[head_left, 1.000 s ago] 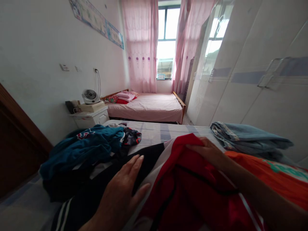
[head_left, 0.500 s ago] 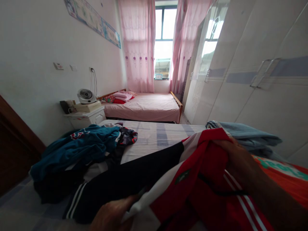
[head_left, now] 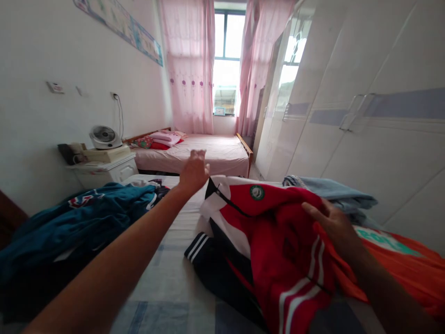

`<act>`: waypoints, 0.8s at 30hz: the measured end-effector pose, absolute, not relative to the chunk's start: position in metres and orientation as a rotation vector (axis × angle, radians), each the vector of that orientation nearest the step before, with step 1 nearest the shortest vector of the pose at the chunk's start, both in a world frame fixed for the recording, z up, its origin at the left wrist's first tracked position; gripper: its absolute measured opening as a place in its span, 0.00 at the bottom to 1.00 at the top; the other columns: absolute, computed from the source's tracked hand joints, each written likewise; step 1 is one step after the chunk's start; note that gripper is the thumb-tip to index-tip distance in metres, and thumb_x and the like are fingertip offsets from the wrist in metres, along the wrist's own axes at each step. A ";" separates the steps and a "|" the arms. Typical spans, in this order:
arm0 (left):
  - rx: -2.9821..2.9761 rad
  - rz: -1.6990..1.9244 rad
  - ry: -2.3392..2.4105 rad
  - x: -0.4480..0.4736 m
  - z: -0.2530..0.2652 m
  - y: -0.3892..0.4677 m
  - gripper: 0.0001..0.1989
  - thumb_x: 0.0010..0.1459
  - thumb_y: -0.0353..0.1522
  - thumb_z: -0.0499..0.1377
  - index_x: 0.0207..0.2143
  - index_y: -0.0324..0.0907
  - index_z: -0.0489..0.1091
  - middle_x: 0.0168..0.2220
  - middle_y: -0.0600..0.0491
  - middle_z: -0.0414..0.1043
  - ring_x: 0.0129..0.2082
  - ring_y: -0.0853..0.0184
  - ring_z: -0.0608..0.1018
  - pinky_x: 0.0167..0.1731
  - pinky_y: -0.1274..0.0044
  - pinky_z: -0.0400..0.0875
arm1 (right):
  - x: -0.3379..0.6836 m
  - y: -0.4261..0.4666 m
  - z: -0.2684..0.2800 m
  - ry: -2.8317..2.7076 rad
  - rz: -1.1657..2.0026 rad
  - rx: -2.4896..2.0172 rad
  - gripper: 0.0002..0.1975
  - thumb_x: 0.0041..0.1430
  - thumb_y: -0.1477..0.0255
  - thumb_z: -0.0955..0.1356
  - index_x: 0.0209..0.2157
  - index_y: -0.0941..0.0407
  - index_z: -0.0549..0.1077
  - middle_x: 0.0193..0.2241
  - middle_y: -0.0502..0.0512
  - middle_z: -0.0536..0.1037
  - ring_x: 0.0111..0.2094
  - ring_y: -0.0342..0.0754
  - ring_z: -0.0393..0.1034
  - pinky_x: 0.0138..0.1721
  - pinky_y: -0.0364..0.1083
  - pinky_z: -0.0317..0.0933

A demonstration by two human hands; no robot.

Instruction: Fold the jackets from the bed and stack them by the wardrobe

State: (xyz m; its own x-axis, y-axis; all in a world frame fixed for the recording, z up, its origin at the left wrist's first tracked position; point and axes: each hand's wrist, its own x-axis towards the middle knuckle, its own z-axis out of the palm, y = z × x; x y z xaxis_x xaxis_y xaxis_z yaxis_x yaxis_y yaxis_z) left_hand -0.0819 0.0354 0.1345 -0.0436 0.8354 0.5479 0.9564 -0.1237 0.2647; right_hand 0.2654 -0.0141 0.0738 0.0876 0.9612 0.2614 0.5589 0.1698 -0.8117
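Observation:
A red, white and dark navy zip jacket [head_left: 274, 218] with a round green badge hangs over the near bed. Its white-striped navy sleeve [head_left: 205, 250] lies on the sheet. My left hand [head_left: 195, 170] is closed at the jacket's far left corner, which peaks just under the fingers; the grip itself is partly hidden. On the other side, my right hand [head_left: 328, 220] grips the red cloth, thumb on top and fingers mostly hidden behind the fabric.
A heap of teal and dark clothes [head_left: 93, 213] lies left. To the right are folded blue jeans [head_left: 333, 190] and an orange shirt [head_left: 392, 250]. A fan [head_left: 104, 137] stands on a white cabinet [head_left: 107, 170]. Beyond is a pink bed [head_left: 208, 144]; a white wardrobe [head_left: 347, 83] lines the right.
My left hand has moved from low near the front up and away to the jacket's far corner. The jacket has turned and spread, its navy sleeve swinging right. The view has shifted slightly right.

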 end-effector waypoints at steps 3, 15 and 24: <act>-2.347 -0.653 -2.057 -0.078 0.081 -0.009 0.13 0.58 0.35 0.53 0.35 0.35 0.73 0.33 0.45 0.73 0.34 0.59 0.76 0.35 0.74 0.69 | 0.279 0.007 0.041 -1.758 0.733 -1.562 0.25 0.48 0.57 0.67 0.45 0.57 0.69 0.40 0.59 0.78 0.41 0.57 0.73 0.40 0.50 0.67; -2.849 -0.126 -1.332 -0.048 -0.011 -0.107 0.10 0.57 0.30 0.56 0.43 0.44 0.67 0.42 0.50 0.70 0.38 0.62 0.73 0.37 0.72 0.69 | 0.257 0.016 0.027 -1.712 0.650 -1.457 0.17 0.56 0.57 0.61 0.40 0.51 0.73 0.33 0.52 0.79 0.40 0.55 0.73 0.44 0.54 0.66; -2.140 -0.928 -1.575 -0.119 0.088 -0.093 0.11 0.56 0.25 0.46 0.35 0.41 0.67 0.34 0.51 0.68 0.36 0.66 0.73 0.37 0.76 0.67 | 0.270 0.011 0.101 -1.145 0.901 -0.938 0.11 0.49 0.62 0.67 0.34 0.52 0.71 0.28 0.46 0.77 0.30 0.45 0.71 0.30 0.43 0.68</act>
State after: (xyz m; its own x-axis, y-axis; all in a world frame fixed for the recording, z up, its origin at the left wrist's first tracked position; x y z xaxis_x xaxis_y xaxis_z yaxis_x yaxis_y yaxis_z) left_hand -0.1185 -0.0930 0.0880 0.1785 0.7226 0.6678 0.9344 -0.3372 0.1151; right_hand 0.2701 0.0113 0.1011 0.1787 0.9285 0.3254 -0.0977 0.3458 -0.9332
